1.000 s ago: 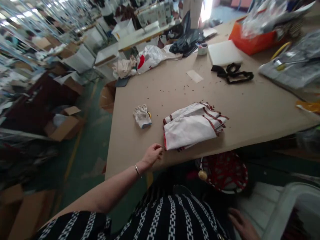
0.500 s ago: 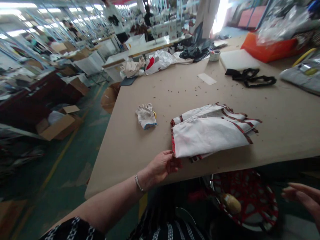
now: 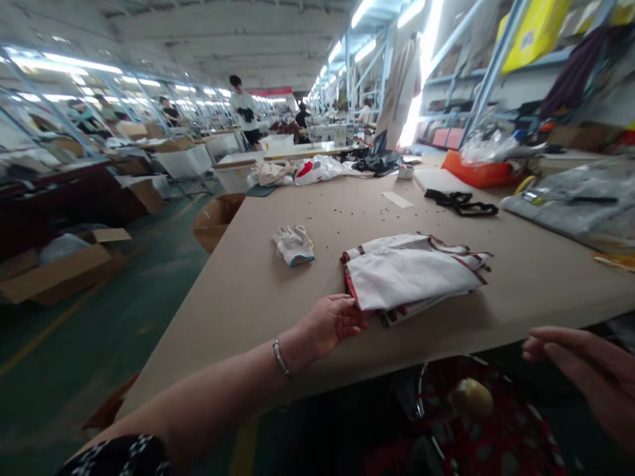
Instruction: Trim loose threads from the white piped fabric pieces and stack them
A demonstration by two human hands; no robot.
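A folded white cloth with dark red trim [image 3: 411, 274] lies near the front edge of a big tan table [image 3: 258, 297]. My left hand [image 3: 332, 322] rests on the table at the cloth's near left corner, its fingers curled against the red edge and touching it. My right hand [image 3: 583, 370] hovers at the lower right, off the table's front edge, fingers loosely stretched and holding nothing. A crumpled white work glove [image 3: 294, 244] lies on the table left of the cloth.
Below the table edge stands a red patterned stool [image 3: 496, 430] with a yellowish lump on it. Farther back lie black straps [image 3: 461, 202], a white board [image 3: 436, 180], an orange bin [image 3: 476, 173] and plastic bags [image 3: 317, 170]. Cardboard boxes [image 3: 59, 268] line the aisle on the left; people stand far back.
My left hand slid from the bare table onto the cloth's corner. My right hand rose from low at my side into view at the right. The view tilted upward.
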